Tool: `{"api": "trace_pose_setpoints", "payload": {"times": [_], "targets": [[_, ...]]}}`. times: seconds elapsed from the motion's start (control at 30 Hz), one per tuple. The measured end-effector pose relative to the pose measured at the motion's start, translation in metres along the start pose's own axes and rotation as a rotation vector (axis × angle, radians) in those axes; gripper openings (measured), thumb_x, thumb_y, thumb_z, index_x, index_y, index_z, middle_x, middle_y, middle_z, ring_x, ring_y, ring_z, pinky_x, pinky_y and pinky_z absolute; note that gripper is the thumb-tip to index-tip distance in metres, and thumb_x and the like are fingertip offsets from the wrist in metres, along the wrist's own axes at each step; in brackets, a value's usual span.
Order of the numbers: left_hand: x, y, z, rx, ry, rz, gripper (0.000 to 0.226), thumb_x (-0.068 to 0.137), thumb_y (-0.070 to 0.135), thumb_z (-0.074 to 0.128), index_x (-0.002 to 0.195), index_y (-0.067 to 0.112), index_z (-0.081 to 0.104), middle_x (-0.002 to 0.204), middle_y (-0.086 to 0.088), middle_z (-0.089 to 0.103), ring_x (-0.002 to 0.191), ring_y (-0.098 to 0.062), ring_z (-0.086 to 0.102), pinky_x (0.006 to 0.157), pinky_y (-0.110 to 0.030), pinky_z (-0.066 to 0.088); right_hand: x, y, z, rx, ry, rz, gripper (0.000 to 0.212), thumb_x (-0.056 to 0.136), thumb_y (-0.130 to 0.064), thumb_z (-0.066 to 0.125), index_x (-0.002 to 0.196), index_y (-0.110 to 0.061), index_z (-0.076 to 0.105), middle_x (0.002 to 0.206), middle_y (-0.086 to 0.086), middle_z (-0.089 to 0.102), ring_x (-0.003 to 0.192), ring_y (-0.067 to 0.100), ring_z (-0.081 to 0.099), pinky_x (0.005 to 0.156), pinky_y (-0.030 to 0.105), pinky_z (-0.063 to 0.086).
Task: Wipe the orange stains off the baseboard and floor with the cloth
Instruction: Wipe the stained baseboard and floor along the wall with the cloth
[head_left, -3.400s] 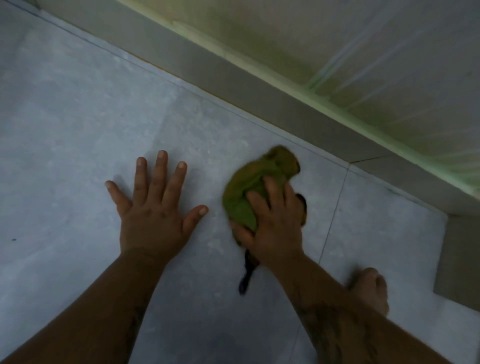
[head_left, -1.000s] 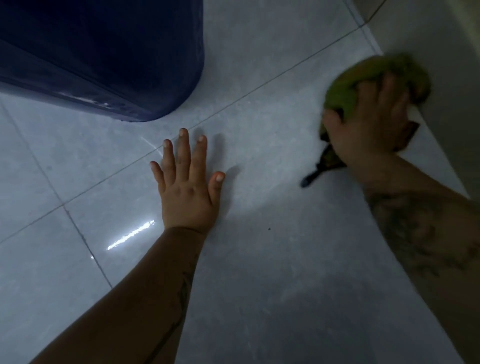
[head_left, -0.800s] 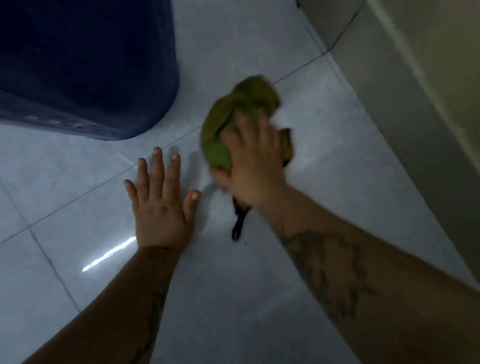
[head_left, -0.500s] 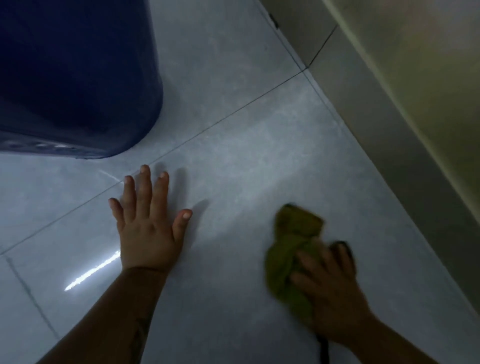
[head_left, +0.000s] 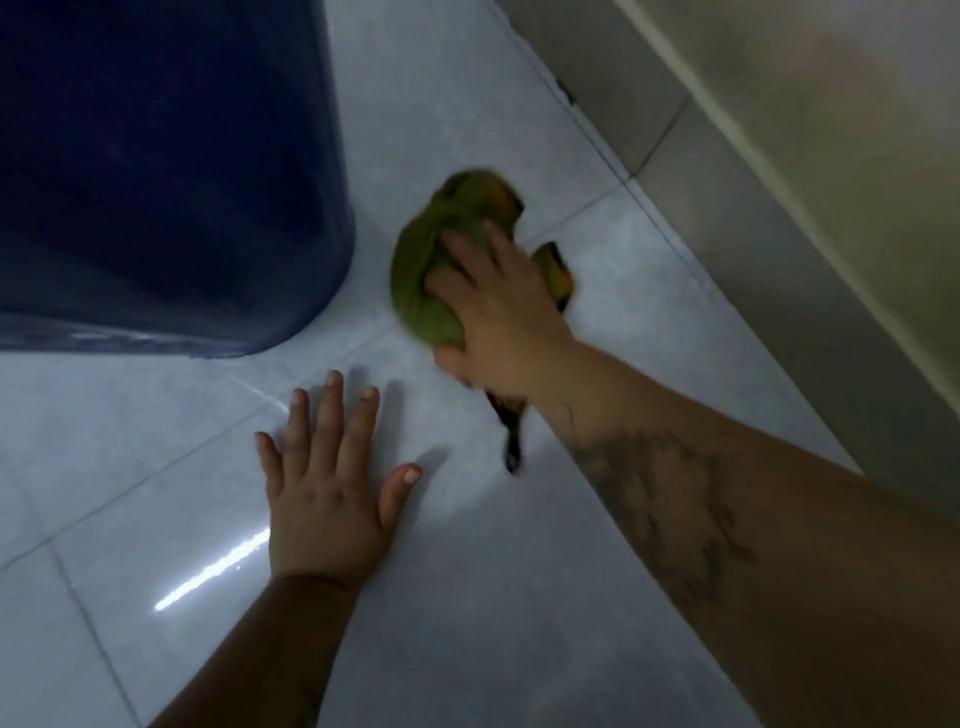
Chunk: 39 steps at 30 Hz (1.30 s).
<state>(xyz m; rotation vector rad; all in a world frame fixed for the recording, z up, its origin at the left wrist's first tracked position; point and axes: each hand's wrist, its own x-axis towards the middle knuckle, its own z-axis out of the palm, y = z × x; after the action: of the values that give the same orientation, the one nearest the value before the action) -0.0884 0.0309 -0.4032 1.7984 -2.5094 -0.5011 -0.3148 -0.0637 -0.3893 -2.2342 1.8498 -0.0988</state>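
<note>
A bunched green cloth (head_left: 423, 260) with orange marks and a dark trailing strip lies on the pale grey tiled floor (head_left: 519, 597). My right hand (head_left: 501, 317) presses down on it, fingers gripping the bundle, blurred by motion. My left hand (head_left: 332, 493) lies flat on the floor, fingers spread, a little nearer and to the left of the cloth. The grey baseboard (head_left: 753, 223) runs diagonally along the right, apart from the cloth. I see no orange stain on the floor or the baseboard in this view.
A large dark blue container (head_left: 156, 171) stands on the floor at the upper left, close to the cloth's left side. A greenish wall (head_left: 831, 104) rises above the baseboard. A bright light reflection lies on the tile near my left wrist.
My right hand has swept the cloth from the near right of the floor up and away, towards the blue container. My left hand has stayed flat on the floor.
</note>
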Motion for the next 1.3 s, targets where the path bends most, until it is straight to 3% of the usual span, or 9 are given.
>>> {"api": "trace_pose_setpoints", "payload": {"times": [0.13, 0.27, 0.4, 0.6, 0.8, 0.97, 1.13, 1.2, 1.3], "targets": [[0.002, -0.002, 0.001, -0.014, 0.005, 0.002, 0.075, 0.095, 0.068, 0.019, 0.155, 0.023, 0.021, 0.162, -0.009, 0.019, 0.149, -0.036, 0.014, 0.114, -0.064, 0.012, -0.058, 0.036, -0.007, 0.057, -0.093, -0.295, 0.046, 0.074, -0.035, 0.055, 0.116, -0.018, 0.06, 0.139, 0.006, 0.05, 0.133, 0.037, 0.037, 0.11, 0.05, 0.027], [0.004, -0.001, 0.001, 0.004, -0.007, 0.003, 0.075, 0.095, 0.069, 0.019, 0.155, 0.025, 0.016, 0.162, -0.008, 0.018, 0.15, -0.035, 0.013, 0.115, -0.064, 0.013, -0.011, 0.092, -0.026, -0.104, 0.076, 0.224, 0.039, 0.072, -0.029, 0.043, 0.094, -0.003, 0.063, 0.108, 0.02, 0.06, 0.11, 0.041, 0.051, 0.102, 0.052, 0.038], [0.004, -0.003, 0.003, 0.008, -0.006, -0.001, 0.075, 0.094, 0.071, 0.019, 0.156, 0.028, 0.012, 0.164, -0.005, 0.012, 0.151, -0.032, 0.007, 0.117, -0.061, 0.009, 0.07, 0.075, -0.047, -0.073, -0.054, 0.455, 0.064, 0.084, -0.035, 0.056, 0.139, -0.007, 0.04, 0.147, 0.015, 0.034, 0.137, 0.04, 0.024, 0.114, 0.046, 0.021], [0.004, -0.003, 0.001, -0.015, -0.002, -0.011, 0.084, 0.091, 0.074, 0.021, 0.156, 0.023, 0.01, 0.164, -0.005, 0.008, 0.151, -0.031, 0.003, 0.118, -0.06, 0.005, 0.032, -0.001, -0.013, -0.032, -0.121, -0.145, 0.049, 0.081, -0.025, 0.056, 0.122, 0.002, 0.059, 0.139, 0.019, 0.05, 0.13, 0.039, 0.041, 0.119, 0.048, 0.01], [0.002, -0.002, 0.001, -0.008, 0.016, 0.031, 0.085, 0.091, 0.073, 0.023, 0.156, 0.018, 0.018, 0.163, -0.009, 0.014, 0.15, -0.035, 0.008, 0.117, -0.06, 0.005, -0.163, -0.006, 0.009, 0.143, -0.112, -0.321, 0.03, 0.075, -0.016, 0.054, 0.101, -0.006, 0.065, 0.143, 0.012, 0.05, 0.141, 0.039, 0.03, 0.112, 0.057, 0.026], [0.003, -0.003, -0.001, 0.003, 0.024, 0.012, 0.081, 0.093, 0.07, 0.025, 0.157, 0.023, 0.011, 0.165, -0.008, 0.007, 0.151, -0.033, 0.0, 0.118, -0.058, -0.001, -0.257, 0.071, 0.001, 0.003, -0.203, 0.181, 0.049, 0.065, -0.04, 0.053, 0.105, -0.012, 0.062, 0.144, 0.01, 0.04, 0.136, 0.041, 0.028, 0.105, 0.066, 0.024], [-0.001, 0.002, -0.001, 0.015, 0.009, -0.004, 0.077, 0.094, 0.065, 0.026, 0.157, 0.023, 0.011, 0.166, -0.007, 0.004, 0.151, -0.032, -0.002, 0.119, -0.06, -0.001, -0.231, 0.047, 0.003, 0.01, 0.061, 0.88, 0.052, 0.068, -0.035, 0.051, 0.111, -0.006, 0.058, 0.144, 0.016, 0.043, 0.132, 0.046, 0.033, 0.108, 0.06, 0.026], [-0.001, 0.006, -0.002, 0.026, 0.011, 0.003, 0.075, 0.095, 0.064, 0.024, 0.157, 0.022, 0.015, 0.165, -0.008, 0.008, 0.151, -0.034, 0.001, 0.118, -0.061, -0.001, -0.221, 0.007, 0.015, 0.041, 0.154, 0.903, 0.047, 0.067, -0.031, 0.062, 0.108, -0.007, 0.058, 0.147, 0.016, 0.041, 0.135, 0.047, 0.029, 0.109, 0.062, 0.022], [-0.002, 0.01, -0.004, 0.034, 0.007, 0.015, 0.075, 0.096, 0.064, 0.021, 0.156, 0.021, 0.016, 0.165, -0.008, 0.009, 0.151, -0.032, 0.0, 0.118, -0.06, -0.002, -0.252, -0.06, 0.04, 0.107, 0.168, 0.468, 0.038, 0.071, -0.031, 0.059, 0.104, -0.013, 0.062, 0.144, 0.012, 0.047, 0.138, 0.041, 0.027, 0.11, 0.063, 0.022]]}}
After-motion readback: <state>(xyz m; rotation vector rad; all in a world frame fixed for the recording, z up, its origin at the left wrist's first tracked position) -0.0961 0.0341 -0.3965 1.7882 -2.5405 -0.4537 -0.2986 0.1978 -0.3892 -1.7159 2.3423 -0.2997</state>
